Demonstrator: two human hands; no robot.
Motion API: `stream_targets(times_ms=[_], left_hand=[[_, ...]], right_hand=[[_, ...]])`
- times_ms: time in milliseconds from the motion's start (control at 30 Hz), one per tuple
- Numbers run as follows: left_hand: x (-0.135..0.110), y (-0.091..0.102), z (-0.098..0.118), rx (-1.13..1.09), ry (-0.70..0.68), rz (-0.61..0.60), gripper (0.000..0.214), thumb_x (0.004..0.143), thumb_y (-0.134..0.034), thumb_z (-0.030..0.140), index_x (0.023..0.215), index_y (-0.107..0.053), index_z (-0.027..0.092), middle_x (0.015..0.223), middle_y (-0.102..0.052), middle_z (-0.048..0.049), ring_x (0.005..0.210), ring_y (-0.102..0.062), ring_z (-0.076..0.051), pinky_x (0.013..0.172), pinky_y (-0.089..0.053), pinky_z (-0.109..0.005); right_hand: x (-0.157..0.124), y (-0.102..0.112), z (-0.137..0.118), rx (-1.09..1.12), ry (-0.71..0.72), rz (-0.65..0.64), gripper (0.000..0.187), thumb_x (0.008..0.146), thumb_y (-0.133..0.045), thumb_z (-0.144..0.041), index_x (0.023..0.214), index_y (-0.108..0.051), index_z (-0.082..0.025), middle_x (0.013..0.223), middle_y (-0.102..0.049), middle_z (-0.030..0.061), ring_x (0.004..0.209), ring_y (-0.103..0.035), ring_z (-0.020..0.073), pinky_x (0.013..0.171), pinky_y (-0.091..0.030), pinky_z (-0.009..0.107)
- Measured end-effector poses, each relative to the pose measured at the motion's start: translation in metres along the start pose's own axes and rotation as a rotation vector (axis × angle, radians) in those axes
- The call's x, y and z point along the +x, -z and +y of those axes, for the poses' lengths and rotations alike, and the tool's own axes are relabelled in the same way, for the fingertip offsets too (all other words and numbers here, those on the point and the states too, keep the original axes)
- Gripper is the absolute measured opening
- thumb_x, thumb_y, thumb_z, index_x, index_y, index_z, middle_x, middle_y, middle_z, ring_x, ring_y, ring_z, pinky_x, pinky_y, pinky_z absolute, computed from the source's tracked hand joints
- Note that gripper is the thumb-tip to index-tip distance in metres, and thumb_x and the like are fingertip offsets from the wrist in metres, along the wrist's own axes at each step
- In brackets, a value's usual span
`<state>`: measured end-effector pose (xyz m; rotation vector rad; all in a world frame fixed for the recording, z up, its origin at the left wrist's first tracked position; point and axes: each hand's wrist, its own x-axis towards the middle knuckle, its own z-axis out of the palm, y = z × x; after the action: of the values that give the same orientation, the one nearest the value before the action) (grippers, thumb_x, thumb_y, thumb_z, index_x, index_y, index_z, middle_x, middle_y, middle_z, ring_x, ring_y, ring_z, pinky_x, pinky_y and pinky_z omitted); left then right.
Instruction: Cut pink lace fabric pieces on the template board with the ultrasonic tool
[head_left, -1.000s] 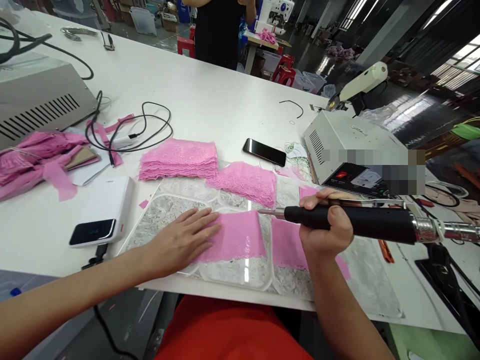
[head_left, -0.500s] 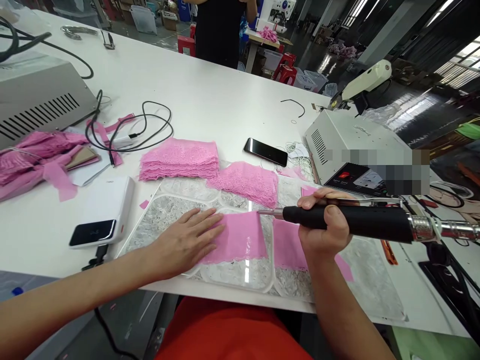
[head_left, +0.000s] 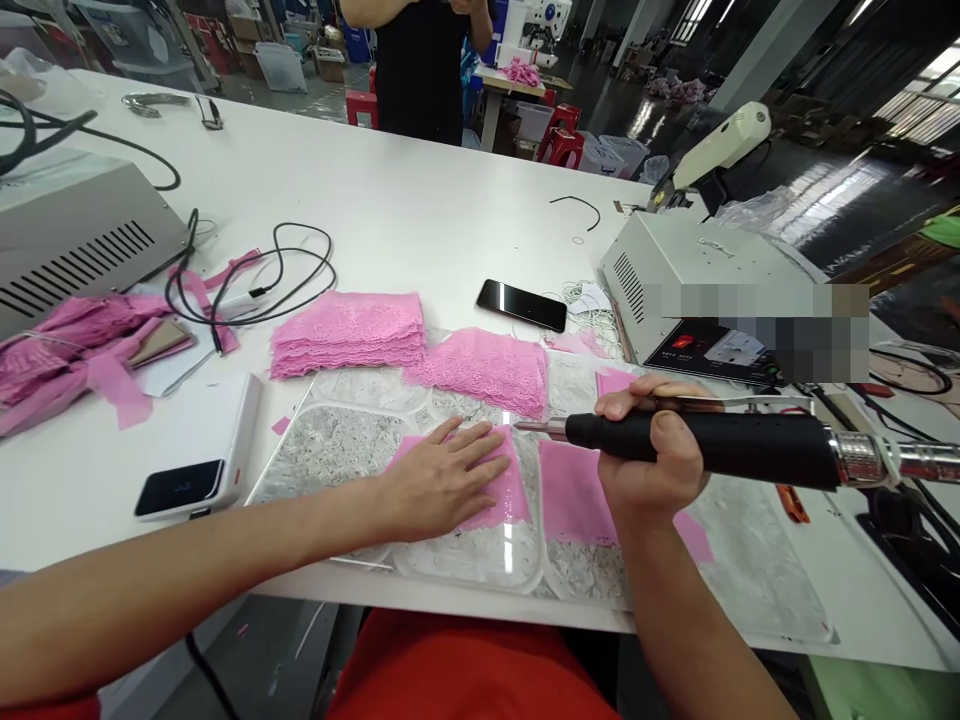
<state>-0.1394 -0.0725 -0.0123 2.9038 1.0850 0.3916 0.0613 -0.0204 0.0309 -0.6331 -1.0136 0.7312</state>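
Observation:
My left hand [head_left: 442, 483] lies flat, fingers spread, on a pink fabric piece [head_left: 511, 492] with a scalloped lower edge, covering much of it. The fabric rests on a marbled grey mat [head_left: 330, 440] with a clear glossy surface. Wrapped round a black handpiece [head_left: 750, 440] with a slim metal tip is my right hand [head_left: 652, 465], a thumb on its near side. That tip points left, at the fabric's upper right corner; whether it touches cannot be told. A second pink piece [head_left: 574, 490] lies partly behind my right hand.
Stacked pink lace pieces [head_left: 349, 335] and a looser pile [head_left: 487, 370] lie beyond the mat. A phone [head_left: 521, 305], a grey power unit [head_left: 697, 260] and a white power bank [head_left: 217, 430] stand around. Cables [head_left: 277, 285] coil at left. A person [head_left: 420, 70] stands across the table.
My left hand has slid right across the fabric, closer to the metal tip. My right hand keeps its grip on the handpiece, nearly unmoved. The view has shifted slightly.

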Motion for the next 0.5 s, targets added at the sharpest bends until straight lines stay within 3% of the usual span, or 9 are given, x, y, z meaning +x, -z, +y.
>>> stream_targets(times_ms=[500], left_hand=[[0.0010, 0.0005, -0.0005, -0.033, 0.005, -0.043, 0.041, 0.099, -0.045, 0.038, 0.132, -0.052, 0.015, 0.145, -0.048, -0.0145, 0.134, -0.043, -0.031, 0.108, -0.034, -0.053]], right_hand=[[-0.0032, -0.0014, 0.0002, -0.007, -0.059, -0.026, 0.012, 0.070, -0.056, -0.025, 0.081, -0.052, -0.020, 0.082, -0.054, -0.0023, 0.055, -0.055, 0.0093, 0.058, -0.048, 0.031]])
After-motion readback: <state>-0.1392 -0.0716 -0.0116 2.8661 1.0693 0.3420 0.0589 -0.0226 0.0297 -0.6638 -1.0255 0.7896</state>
